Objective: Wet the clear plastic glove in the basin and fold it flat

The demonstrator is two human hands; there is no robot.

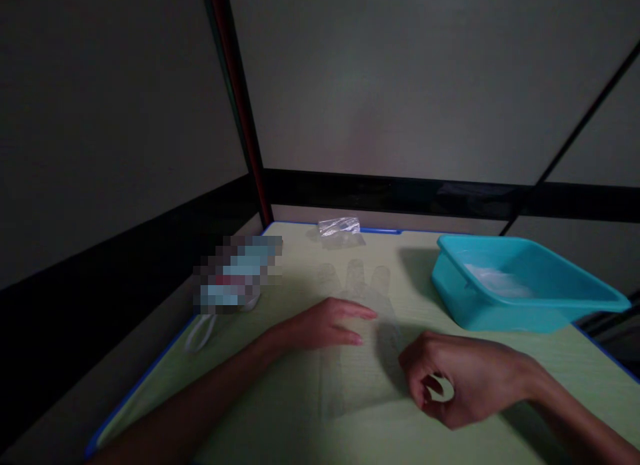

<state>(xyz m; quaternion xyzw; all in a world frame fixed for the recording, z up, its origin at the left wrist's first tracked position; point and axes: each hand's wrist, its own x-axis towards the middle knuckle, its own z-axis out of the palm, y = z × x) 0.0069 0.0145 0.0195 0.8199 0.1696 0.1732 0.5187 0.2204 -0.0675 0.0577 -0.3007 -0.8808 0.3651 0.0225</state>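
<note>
A thin see-through plastic glove lies flat on the pale green table, its fingers pointing to the far edge. My left hand is over the glove's left part, with its thumb and fingers apart and nothing held. To the right of the glove, my right hand is raised a little above the table with its fingers curled in; whatever its fingertips may hold is too small or hidden to make out.
On the right stands a turquoise basin with clear plastic inside. A crumpled clear packet lies near the far edge. At the left edge is a blurred-out item with a white loop. Walls rise behind and left.
</note>
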